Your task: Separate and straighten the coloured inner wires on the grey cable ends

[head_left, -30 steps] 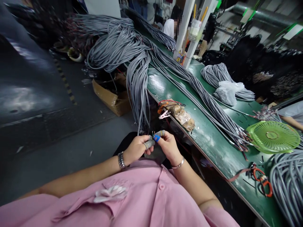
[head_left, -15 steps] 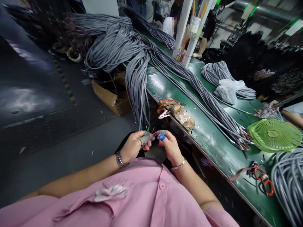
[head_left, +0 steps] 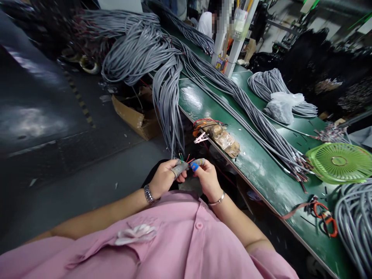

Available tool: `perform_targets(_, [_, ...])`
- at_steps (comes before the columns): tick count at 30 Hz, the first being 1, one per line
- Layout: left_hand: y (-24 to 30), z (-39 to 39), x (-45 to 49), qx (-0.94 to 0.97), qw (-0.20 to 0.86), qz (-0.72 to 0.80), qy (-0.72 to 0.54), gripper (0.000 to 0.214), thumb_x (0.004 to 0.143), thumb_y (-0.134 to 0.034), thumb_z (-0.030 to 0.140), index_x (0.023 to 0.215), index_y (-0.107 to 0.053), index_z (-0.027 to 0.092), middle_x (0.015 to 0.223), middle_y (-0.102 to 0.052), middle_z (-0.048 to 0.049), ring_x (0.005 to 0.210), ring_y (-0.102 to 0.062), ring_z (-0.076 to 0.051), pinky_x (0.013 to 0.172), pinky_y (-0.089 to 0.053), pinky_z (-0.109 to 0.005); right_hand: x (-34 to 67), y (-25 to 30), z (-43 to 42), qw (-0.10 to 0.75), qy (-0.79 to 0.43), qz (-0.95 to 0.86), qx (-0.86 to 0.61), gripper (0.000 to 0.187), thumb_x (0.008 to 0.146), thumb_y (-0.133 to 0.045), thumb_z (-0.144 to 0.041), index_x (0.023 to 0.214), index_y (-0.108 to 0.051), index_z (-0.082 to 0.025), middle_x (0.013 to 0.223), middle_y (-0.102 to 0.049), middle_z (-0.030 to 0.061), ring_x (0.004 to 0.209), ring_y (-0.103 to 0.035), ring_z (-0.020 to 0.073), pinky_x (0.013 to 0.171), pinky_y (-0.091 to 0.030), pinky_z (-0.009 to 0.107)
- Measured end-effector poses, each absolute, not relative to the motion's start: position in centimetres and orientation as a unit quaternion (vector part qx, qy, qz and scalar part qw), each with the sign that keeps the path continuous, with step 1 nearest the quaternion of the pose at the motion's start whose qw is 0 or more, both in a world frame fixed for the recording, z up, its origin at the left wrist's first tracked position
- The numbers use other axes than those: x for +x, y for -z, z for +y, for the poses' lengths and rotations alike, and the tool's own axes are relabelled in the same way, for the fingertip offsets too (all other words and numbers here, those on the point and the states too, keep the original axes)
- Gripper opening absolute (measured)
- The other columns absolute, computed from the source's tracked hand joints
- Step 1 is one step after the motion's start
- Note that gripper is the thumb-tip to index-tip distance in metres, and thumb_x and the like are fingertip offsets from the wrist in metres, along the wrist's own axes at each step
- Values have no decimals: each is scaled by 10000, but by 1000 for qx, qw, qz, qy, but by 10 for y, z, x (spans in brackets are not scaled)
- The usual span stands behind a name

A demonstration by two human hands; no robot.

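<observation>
My left hand (head_left: 165, 177) and my right hand (head_left: 207, 177) meet in front of my chest, both pinched on the end of a grey cable (head_left: 172, 116) that hangs down from the bench. Thin green and red inner wires (head_left: 185, 158) stick up between my fingertips. Grey finger covers wrap my left thumb and right forefinger, and a blue cover sits on my right thumb (head_left: 194, 166). A watch is on my left wrist, a bracelet on my right.
A long green bench (head_left: 261, 170) runs to the right with bundles of grey cables (head_left: 247, 112), a taped brown block (head_left: 223, 139), a green fan grille (head_left: 340, 162), red-handled cutters (head_left: 325, 217) and a plastic bag (head_left: 280, 108). A cardboard box (head_left: 136, 116) lies on the floor. Another person sits far back.
The coloured inner wires now stand spread between my fingertips; a second ago they were barely showing. My hands have risen slightly and stayed together.
</observation>
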State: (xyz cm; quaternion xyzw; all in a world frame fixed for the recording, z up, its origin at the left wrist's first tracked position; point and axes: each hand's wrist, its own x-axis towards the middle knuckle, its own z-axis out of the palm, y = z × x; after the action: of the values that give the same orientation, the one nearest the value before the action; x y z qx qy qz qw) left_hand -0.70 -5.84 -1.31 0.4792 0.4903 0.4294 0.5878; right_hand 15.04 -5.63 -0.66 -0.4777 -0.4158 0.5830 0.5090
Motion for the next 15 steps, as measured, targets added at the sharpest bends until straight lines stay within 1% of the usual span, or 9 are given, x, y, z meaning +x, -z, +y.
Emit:
perform_targets(3, [15, -57, -6, 448, 594, 489, -454, 218, 800, -607, 333, 698, -631, 141, 613, -644, -31, 496, -578, -124, 483, -446, -235, 150, 10, -58, 511, -591, -406, -474, 203, 686, -722, -352, 728, -623, -180, 638, -572, -25, 549, -464, 91, 522, -401, 227])
perform_targets(9, [12, -52, -2, 397, 606, 471, -503, 118, 770, -610, 262, 766, -635, 146, 604, -627, -4, 457, -536, -97, 435, -397, -211, 147, 11, -58, 495, -590, -433, -468, 203, 683, -721, -351, 712, -615, -180, 601, -540, -33, 532, -438, 91, 511, -383, 230])
perform_targets(15, [6, -46, -2, 409, 600, 486, -486, 168, 775, -623, 303, 717, -605, 146, 533, -577, 20, 390, -457, -66, 377, -306, -188, 152, 3, -49, 477, -607, -432, -465, 212, 731, -689, -372, 729, -624, -171, 628, -561, -26, 531, -463, 83, 519, -387, 223])
